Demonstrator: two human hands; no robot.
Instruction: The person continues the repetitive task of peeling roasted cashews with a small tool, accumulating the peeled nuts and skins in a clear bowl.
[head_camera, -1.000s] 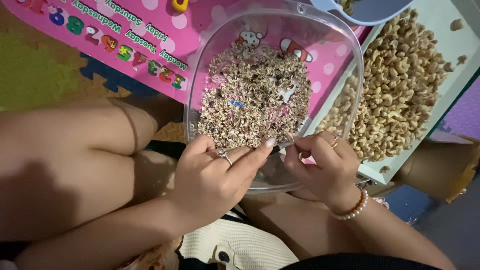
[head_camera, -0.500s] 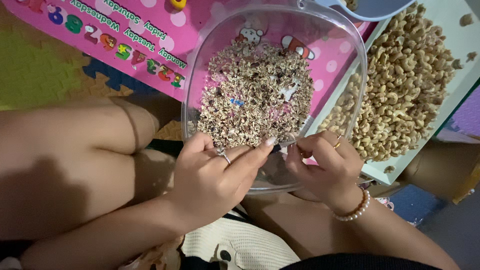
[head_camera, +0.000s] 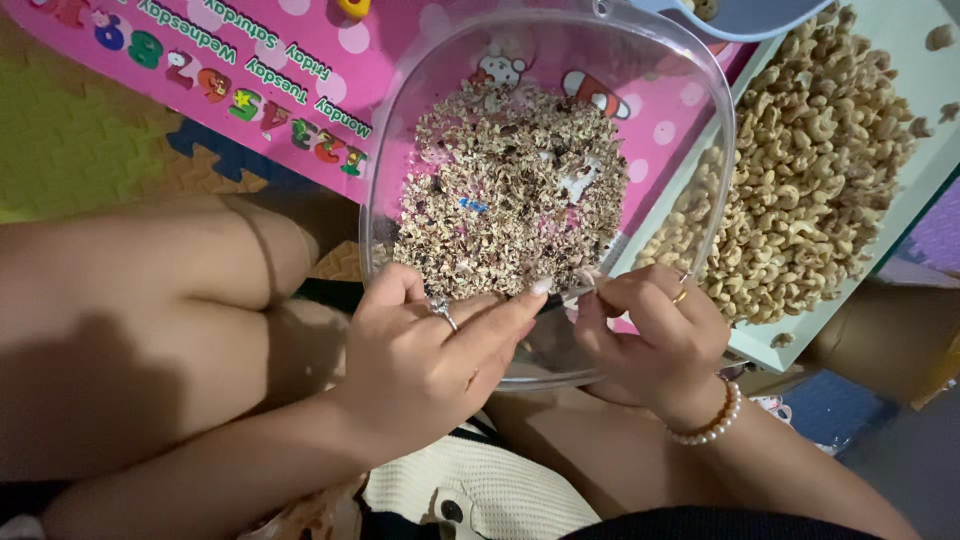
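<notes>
Your left hand (head_camera: 425, 345) and right hand (head_camera: 650, 335) pinch 1 nut (head_camera: 583, 280) over the bowl (head_camera: 400, 150); tug hard, and husks (head_camera: 510, 200) spill.

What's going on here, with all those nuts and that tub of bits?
A person sits on the floor with a clear plastic tub over their lap. Both hands meet at its near rim: the left hand and the right hand pinch something small between their fingertips, too small to tell what. The tub holds a heap of brownish husk scraps. Beside it, on the right, a pale green tray is piled with pale curved cashew nuts. A pink printed mat lies beneath.
</notes>
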